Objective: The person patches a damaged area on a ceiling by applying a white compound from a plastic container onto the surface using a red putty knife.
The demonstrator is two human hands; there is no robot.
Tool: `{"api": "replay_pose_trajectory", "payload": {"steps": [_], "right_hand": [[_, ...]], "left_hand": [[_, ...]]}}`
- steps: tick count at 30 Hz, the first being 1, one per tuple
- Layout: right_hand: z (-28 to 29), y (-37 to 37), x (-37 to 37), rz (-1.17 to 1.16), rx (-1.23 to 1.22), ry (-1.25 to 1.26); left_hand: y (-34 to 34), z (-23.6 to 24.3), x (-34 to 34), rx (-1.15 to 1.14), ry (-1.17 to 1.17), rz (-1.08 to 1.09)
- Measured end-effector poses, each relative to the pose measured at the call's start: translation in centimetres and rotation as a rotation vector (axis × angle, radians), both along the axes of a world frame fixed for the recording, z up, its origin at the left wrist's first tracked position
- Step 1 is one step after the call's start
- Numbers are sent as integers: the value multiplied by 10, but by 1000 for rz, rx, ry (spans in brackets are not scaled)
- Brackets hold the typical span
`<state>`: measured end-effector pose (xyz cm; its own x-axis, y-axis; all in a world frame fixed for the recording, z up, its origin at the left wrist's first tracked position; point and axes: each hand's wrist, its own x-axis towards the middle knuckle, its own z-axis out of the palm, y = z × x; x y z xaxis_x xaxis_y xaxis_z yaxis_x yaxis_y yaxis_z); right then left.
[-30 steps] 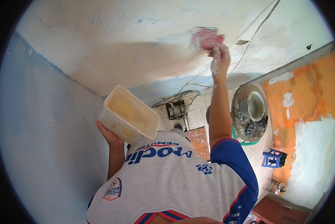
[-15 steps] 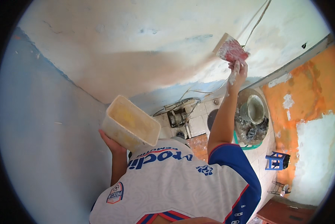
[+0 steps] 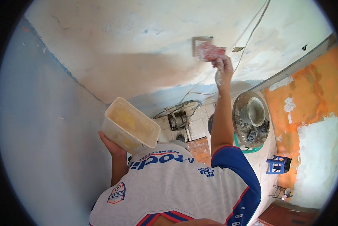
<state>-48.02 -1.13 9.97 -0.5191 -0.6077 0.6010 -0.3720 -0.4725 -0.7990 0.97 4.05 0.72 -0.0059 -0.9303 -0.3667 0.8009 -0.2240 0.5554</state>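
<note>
A red, putty-smeared scraper (image 3: 209, 51) is pinched at its near end by my right hand (image 3: 223, 65), with the arm stretched up. Its wide, pale blade end lies at the off-white wall (image 3: 139, 41), casting a small shadow; the picture is slightly smeared there. Against my body on the left, a rectangular whitish plastic tub (image 3: 119, 133) is tilted, its opening facing up. My left hand (image 3: 110, 144) supports the tub from its outer left side, some fingers hidden beneath. Yellowish residue coats the tub's inside.
A cable (image 3: 252, 34) hangs along the wall at upper right. Below stand a small motor pump (image 3: 178, 120) with hoses, a round tabletop (image 3: 238, 130) carrying a bucket (image 3: 255, 112), and a blue stool (image 3: 276, 164). A blue wall (image 3: 44, 132) rises close on my left.
My right hand has swept the scraper leftward across the wall, uncovering a small brownish patch beside the cable. The tub in my left hand stays nearly in place.
</note>
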Motion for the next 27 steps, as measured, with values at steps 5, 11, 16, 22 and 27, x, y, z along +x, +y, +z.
{"api": "replay_pose_trajectory", "payload": {"steps": [5, 11, 16, 22, 27], "right_hand": [[2, 14, -30, -347, 21, -191], [-8, -2, 4, -76, 46, -103], [-8, 13, -12, -280, -82, -286], [-4, -19, 37, -7, 101, -47], [4, 7, -17, -316, -77, -133]], "left_hand": [[1, 4, 4, -18, 51, 57], [6, -5, 15, -89, 62, 32], [13, 5, 16, 7, 72, 76], [10, 6, 17, -19, 35, 55], [14, 9, 13, -24, 25, 33]]}}
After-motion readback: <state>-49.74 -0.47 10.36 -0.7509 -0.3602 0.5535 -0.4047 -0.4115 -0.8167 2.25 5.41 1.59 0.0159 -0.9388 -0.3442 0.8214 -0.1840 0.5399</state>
